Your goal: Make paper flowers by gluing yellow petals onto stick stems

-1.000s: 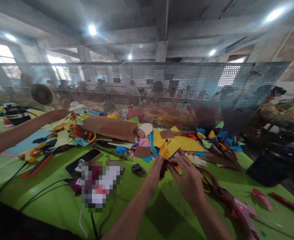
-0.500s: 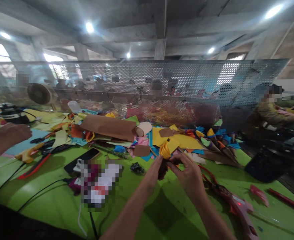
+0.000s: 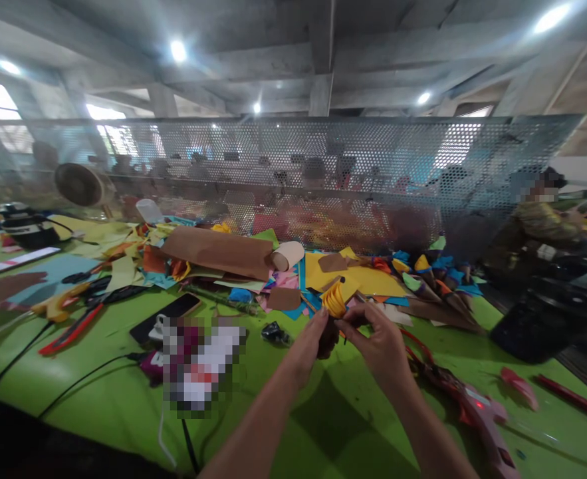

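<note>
A small ridged yellow paper piece (image 3: 334, 299) stands upright over the middle of the table, with a dark tip at its top. My left hand (image 3: 318, 339) is closed around its lower part, thumb against the yellow folds. From the other side, my right hand (image 3: 380, 336) pinches with thumb and forefinger at the bottom edge of the same piece. What lies between those right fingertips is mostly hidden. Behind the hands are yellow paper sheets (image 3: 373, 286) and a small brown paper piece (image 3: 283, 299). A pink glue gun (image 3: 477, 406) with a lit red light lies right of my right hand.
A brown paper roll (image 3: 218, 251) lies at the back, before a perforated metal screen (image 3: 283, 153). Red-handled scissors (image 3: 74, 329), a dark phone (image 3: 166, 318) and cables are at left. Paper cones (image 3: 447, 289) lie at right. Another person (image 3: 547, 213) sits far right.
The yellow piece and both hands have shifted slightly right. At the far left, another person's fist has dropped away, uncovering a phone. The seated person at right has moved an arm back.
</note>
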A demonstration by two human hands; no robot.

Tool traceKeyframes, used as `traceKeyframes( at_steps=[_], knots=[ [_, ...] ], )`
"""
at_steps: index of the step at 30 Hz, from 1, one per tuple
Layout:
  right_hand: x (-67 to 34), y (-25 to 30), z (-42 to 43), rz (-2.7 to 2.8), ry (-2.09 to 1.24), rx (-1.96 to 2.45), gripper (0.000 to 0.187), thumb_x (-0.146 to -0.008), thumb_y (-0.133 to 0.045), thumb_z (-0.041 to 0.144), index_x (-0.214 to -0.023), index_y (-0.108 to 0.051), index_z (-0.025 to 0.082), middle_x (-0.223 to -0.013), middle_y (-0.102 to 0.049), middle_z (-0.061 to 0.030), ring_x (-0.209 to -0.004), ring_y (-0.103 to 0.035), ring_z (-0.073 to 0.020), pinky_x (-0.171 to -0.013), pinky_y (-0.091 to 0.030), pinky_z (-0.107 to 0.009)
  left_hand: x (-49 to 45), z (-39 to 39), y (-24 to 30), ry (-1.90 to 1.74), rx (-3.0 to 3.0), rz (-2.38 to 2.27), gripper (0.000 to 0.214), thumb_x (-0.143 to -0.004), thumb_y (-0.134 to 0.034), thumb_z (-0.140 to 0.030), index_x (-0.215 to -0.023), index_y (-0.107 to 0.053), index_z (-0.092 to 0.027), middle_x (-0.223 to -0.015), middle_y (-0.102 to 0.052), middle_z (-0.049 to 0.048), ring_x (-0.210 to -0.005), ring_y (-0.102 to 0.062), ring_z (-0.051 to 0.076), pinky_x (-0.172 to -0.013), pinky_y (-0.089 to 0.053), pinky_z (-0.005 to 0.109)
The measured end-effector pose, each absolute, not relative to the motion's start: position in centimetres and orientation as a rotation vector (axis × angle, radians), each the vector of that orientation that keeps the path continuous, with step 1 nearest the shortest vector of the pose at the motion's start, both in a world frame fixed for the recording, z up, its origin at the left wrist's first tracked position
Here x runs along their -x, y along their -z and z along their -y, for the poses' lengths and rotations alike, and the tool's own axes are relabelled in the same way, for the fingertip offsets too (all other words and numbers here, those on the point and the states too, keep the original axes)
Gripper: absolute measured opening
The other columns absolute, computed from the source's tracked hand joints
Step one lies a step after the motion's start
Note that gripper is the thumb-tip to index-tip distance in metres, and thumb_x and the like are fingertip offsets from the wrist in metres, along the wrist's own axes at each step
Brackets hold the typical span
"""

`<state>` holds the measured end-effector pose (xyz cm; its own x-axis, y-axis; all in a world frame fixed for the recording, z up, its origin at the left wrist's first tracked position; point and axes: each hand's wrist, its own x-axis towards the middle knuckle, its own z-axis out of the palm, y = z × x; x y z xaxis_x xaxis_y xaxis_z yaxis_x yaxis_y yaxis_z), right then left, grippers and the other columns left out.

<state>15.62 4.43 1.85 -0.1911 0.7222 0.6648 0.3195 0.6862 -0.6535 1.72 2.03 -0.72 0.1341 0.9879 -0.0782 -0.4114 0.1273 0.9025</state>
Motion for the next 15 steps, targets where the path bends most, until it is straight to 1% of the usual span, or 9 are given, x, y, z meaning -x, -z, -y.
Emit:
traceKeyframes(
  at_steps=[4, 9, 11, 15],
  knots=[
    [-15.52, -2.04, -4.24, 1.786, -0.483, 0.845, 0.012, -0.081, -0.070, 0.029, -0.078, -0.061, 0.021, -0.075, -0.059, -0.0003, -0.068, -0.057, -0.0165, -0.063, -0.047, -0.028, -1.76, -1.92, 0.60, -1.233, -0.886, -0.846, 0.059, -0.076, -0.050, -0.077, -0.088, -0.051, -0.020, -0.065, -0.040, -0.0049, -0.052, -0.025, 0.008, -0.051, -0.014, 0.025],
    [-15.42, -2.15, -4.03, 1.769, -0.466, 0.887, 0.016, -0.082, -0.069, 0.031, -0.076, -0.057, 0.021, -0.073, -0.056, 0.0004, -0.067, -0.055, -0.0162, -0.064, -0.046, -0.028, -1.91, -1.76, 0.48, -1.257, -0.883, -0.852, 0.055, -0.077, -0.056, -0.073, -0.090, -0.051, -0.020, -0.067, -0.038, -0.0047, -0.053, -0.025, 0.008, -0.052, -0.013, 0.025],
    [-15.36, -2.15, -3.96, 1.757, -0.512, 0.898, 0.017, -0.082, -0.069, 0.032, -0.076, -0.057, 0.021, -0.073, -0.056, 0.0002, -0.068, -0.056, -0.0163, -0.064, -0.046, -0.028, -1.95, -1.76, 0.55, -1.258, -0.881, -0.839, 0.054, -0.078, -0.055, -0.073, -0.090, -0.052, -0.020, -0.067, -0.039, -0.0042, -0.054, -0.025, 0.008, -0.052, -0.013, 0.026],
    [-15.27, -2.14, -3.89, 1.740, -0.544, 0.920, 0.019, -0.081, -0.069, 0.034, -0.077, -0.057, 0.021, -0.073, -0.058, -0.0001, -0.067, -0.056, -0.0167, -0.064, -0.046, -0.029, -1.94, -1.85, 0.82, -1.241, -0.890, -0.808, 0.055, -0.080, -0.051, -0.073, -0.097, -0.054, -0.020, -0.067, -0.039, -0.0042, -0.055, -0.025, 0.009, -0.053, -0.014, 0.026]
  ],
)
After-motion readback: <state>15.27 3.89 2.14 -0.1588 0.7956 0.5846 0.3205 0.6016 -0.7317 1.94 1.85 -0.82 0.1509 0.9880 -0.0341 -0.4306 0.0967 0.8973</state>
